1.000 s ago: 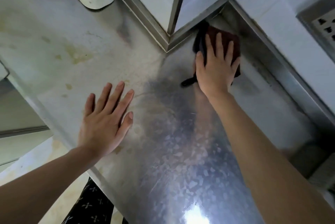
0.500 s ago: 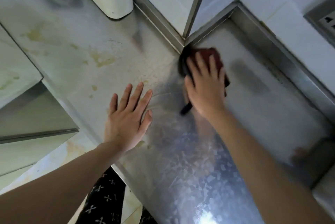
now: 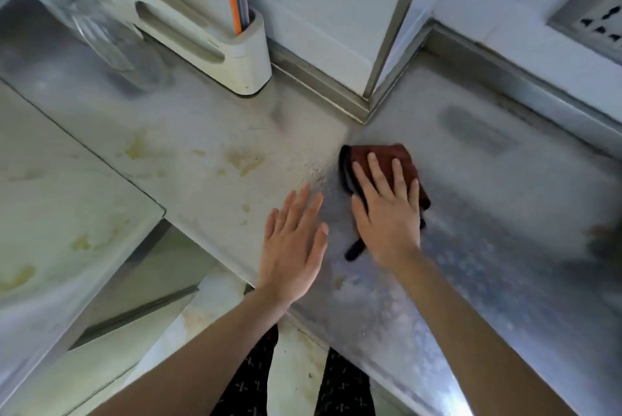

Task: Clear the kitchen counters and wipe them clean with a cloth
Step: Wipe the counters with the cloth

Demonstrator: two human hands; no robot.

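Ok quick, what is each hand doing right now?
Left hand: open, flat on the counter, holding nothing.
Right hand: open, fingers spread, pressing down on the cloth.

Since a second ago the right hand (image 3: 387, 210) has dragged the cloth (image 3: 380, 166) out of the back corner, toward the front of the counter (image 3: 208, 159) and closer to the left hand (image 3: 292, 240). A dull streak, possibly damp, now lies bare where the cloth was. The white appliance (image 3: 235, 55), a glass jar (image 3: 101, 28) and the wall socket (image 3: 595, 18) have come further into sight.
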